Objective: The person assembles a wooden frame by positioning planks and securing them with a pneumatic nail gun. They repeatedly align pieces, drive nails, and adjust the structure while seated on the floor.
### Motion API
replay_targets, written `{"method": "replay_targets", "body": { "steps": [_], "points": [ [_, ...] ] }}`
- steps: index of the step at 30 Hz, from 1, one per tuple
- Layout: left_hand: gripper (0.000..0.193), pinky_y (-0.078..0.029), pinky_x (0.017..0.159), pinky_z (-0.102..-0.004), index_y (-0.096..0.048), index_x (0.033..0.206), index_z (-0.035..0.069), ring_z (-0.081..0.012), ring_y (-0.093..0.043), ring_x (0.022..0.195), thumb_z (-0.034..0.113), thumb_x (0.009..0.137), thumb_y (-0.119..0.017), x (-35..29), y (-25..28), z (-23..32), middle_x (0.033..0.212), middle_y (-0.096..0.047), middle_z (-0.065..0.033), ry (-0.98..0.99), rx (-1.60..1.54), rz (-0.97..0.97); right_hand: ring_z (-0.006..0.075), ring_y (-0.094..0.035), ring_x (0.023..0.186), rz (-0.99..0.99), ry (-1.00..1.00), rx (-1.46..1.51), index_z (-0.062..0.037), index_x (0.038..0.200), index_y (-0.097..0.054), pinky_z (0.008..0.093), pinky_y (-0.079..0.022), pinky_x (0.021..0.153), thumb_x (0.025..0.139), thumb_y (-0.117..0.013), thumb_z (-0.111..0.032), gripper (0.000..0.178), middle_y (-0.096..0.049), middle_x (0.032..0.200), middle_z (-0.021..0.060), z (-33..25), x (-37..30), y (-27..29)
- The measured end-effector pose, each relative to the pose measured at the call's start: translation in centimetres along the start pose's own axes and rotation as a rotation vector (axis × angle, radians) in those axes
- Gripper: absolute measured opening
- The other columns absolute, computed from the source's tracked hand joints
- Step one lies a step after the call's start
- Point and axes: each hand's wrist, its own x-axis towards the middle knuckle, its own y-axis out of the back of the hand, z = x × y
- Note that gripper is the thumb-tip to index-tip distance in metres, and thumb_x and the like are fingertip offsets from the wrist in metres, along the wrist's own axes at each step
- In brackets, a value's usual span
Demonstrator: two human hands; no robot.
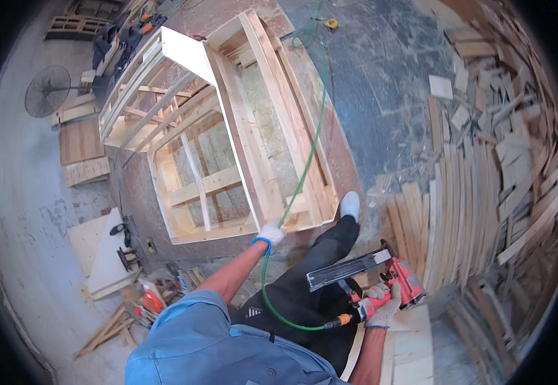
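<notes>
The place was a woodworking workshop, shown by the large wooden frame (244, 131) at upper centre, timber strips (462, 218) and offcuts (460, 117) at right, and a red nail gun (410, 282) lower right.

Wooden frame (251, 138) is set on floor (381, 109) ahead, nr L hand (270, 235). Hose (316, 138) is run over frame's R side, by L hand, & joined to nail gun (410, 283) in R hand (387, 308). Timber strips (462, 212) are laid R of frame, w/ offcuts (484, 122) strewn beyond. Fan (48, 91) is stood far L; boards (83, 141) are placed nr it. Tape measure (331, 24) is placed beyond frame.
</notes>
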Motion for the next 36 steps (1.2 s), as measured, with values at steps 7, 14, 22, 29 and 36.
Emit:
{"method": "replay_targets", "body": {
  "steps": [7,14,22,29,36],
  "points": [
    [0.043,-0.055,0.062,-0.0344,-0.063,0.126,-0.002,-0.0191,-0.067,0.065,0.02,0.089,-0.06,-3.0,4.2,11.0,0.085,-0.069,-0.0128,0.055,-0.578,-0.163,0.0132,-0.046,0.055,-0.049,-0.074,-0.292,-0.0096,0.079,-0.055,0.0334,-0.042,0.057,0.095,-0.065,-0.039,0.035,-0.052,0.067,-0.0024,-0.5,-0.3,-11.5],
    [0.024,-0.052,0.055,-0.0304,-0.064,0.106,0.001,-0.0168,-0.065,0.062,0.017,0.09,-0.056,-3.3,4.9,13.0,0.078,-0.066,-0.0086,0.177,-0.773,-0.188,0.0138,-0.049,0.056,-0.004,-0.132,-0.471,-0.0092,0.077,-0.055,0.0343,-0.046,0.06,0.096,-0.065,-0.038,0.036,-0.052,0.067,-0.001,0.8,1.5,-21.1],
    [0.018,-0.049,0.052,-0.0325,-0.063,0.104,0.005,-0.0172,-0.062,0.06,0.017,0.091,-0.058,0.0,3.1,14.2,0.072,-0.064,-0.0077,0.218,-1.024,-0.235,0.0166,-0.051,0.058,0.127,-0.277,-0.626,-0.0084,0.078,-0.054,0.0363,-0.047,0.059,0.096,-0.064,-0.032,0.031,-0.054,0.069,0.002,3.7,5.5,-29.7],
    [0.015,-0.05,0.059,-0.0318,-0.069,0.098,0.007,-0.0147,-0.063,0.067,0.016,0.097,-0.056,9.7,5.9,28.3,0.081,-0.068,-0.004,0.115,-1.169,-0.204,0.0185,-0.054,0.059,0.035,-0.253,-1.244,-0.0049,0.082,-0.054,0.0365,-0.048,0.056,0.095,-0.062,-0.018,0.02,-0.053,0.07,0.0046,4.3,6.1,-44.2],
    [0.033,-0.048,0.098,-0.0313,-0.066,0.128,0.002,-0.0149,-0.061,0.109,0.017,0.101,-0.054,11.7,22.3,57.8,0.123,-0.067,-0.0056,-0.766,-1.496,-0.238,0.0299,-0.068,0.085,-0.295,0.618,-2.648,-0.0028,0.115,-0.061,0.0388,-0.054,0.076,0.089,-0.069,-0.015,0.03,-0.067,0.096,0.0155,-4.4,3.1,-58.1]
  ]
}}
